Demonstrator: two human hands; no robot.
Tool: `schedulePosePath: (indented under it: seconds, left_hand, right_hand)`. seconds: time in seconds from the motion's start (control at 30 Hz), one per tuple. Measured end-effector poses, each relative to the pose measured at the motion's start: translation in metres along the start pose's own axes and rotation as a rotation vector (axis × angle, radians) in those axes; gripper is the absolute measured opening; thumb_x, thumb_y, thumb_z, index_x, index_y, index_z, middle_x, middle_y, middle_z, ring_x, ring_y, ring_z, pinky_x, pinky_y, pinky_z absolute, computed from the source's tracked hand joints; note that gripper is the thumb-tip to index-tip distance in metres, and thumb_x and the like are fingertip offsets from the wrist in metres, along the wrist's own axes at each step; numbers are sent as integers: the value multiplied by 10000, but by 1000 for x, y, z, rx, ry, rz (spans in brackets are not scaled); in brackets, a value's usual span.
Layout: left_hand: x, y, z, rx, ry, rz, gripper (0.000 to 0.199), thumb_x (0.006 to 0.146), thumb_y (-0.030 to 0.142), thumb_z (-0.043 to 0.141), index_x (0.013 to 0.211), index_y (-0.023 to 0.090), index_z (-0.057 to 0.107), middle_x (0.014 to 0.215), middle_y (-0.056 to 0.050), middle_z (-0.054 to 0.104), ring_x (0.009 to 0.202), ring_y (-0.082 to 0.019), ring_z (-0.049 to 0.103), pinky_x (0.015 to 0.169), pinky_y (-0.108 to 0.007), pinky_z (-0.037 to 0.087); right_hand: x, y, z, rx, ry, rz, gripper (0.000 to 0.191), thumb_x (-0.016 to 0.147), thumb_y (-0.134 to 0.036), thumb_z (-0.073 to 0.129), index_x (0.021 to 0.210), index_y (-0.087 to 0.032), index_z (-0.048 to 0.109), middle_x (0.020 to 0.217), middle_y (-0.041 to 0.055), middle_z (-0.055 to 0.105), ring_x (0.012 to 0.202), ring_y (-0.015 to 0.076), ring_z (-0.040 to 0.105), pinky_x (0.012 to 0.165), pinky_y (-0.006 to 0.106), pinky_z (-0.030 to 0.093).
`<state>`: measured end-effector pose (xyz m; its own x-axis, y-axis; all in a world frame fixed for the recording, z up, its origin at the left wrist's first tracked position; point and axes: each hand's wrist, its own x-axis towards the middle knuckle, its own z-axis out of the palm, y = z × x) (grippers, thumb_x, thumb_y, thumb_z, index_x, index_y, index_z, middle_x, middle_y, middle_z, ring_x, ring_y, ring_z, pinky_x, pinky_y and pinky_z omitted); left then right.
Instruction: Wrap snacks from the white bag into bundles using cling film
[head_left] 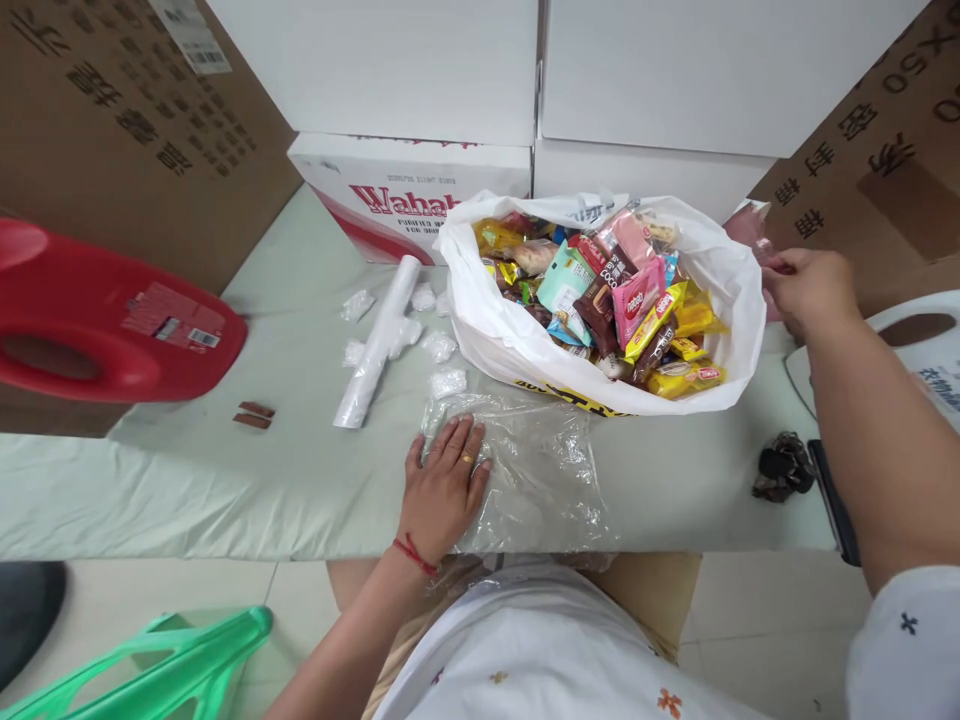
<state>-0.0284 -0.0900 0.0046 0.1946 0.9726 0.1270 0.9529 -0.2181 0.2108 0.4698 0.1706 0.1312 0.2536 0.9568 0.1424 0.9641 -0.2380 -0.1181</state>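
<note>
Snack bag (487, 345) ahead and right of the left hand (446, 480), nearer the right hand (810, 288).
Its long axis runs left to right, beyond the clear film (544, 475). The left hand lies flat on that film, fingers spread, gripping nothing; the right pinches a pink packet (747, 224) beside the bag's right rim.

On your pale-green cloth-covered desk (247, 480), a clear flat plastic bag (540, 480) lies below centre, before an open white plastic bag (487, 335), upper right of centre.

Bright, diffuse light leaves soft shadows and glints on the clear plastic (540, 475)
</note>
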Motion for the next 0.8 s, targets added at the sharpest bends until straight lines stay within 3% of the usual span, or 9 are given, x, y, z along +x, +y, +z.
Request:
schedulePosePath:
  seconds: [0.07, 0.13, 0.23, 0.4, 0.63, 0.8]
  left_hand:
    - [0, 0, 0, -10, 7, 5, 509, 1087, 372, 423, 1564, 243, 543, 1623, -126, 527, 1508, -335, 493, 1246, -589, 256]
    - [1, 0, 0, -16, 6, 5, 507, 1084, 372, 431, 1562, 250, 544, 1619, -124, 532, 1505, -343, 495, 1238, -589, 261]
    - [1, 1, 0, -21, 4, -3, 509, 1081, 371, 434, 1566, 257, 539, 1616, -124, 536, 1504, -350, 495, 1233, -592, 261]
    - [1, 1, 0, -14, -5, -1, 496, 1084, 366, 429, 1546, 244, 558, 1618, -123, 534, 1508, -345, 490, 1235, -588, 250]
    - [0, 0, 1, 13, -8, 5, 496, 1091, 365, 417, 1540, 208, 559, 1626, -130, 521, 1516, -344, 479, 1230, -585, 255]
    - [0, 0, 1, 18, 0, 12, 484, 1089, 363, 428, 1526, 215, 574, 1616, -128, 536, 1504, -342, 496, 1233, -578, 258]
  right_hand:
    - [-9, 1, -7, 164, 75, 144, 404, 970, -392, 687, 1217, -81, 762, 1036, 162, 764, 756, 145, 603, 728, 360, 444]
    - [-17, 2, -12, 365, 178, 222, 411, 965, -377, 699, 1235, -74, 768, 1044, 175, 774, 716, 122, 606, 648, 340, 413]
    - [-14, 9, -13, 512, 284, 179, 358, 1014, -265, 633, 1250, -27, 761, 1125, 235, 769, 778, 119, 651, 633, 330, 409]
    - [22, 20, 4, 641, 314, 212, 433, 1071, -173, 486, 1407, 72, 606, 1271, 341, 697, 848, 128, 713, 637, 314, 445]
    - [79, 9, 27, 672, 342, 201, 503, 1082, -127, 277, 1446, 160, 472, 1317, 372, 653, 1125, 189, 728, 709, 293, 462]
    - [106, -2, 35, 653, 327, 164, 523, 1069, -114, 264, 1485, 163, 419, 1349, 397, 624, 1102, 159, 736, 715, 256, 455]
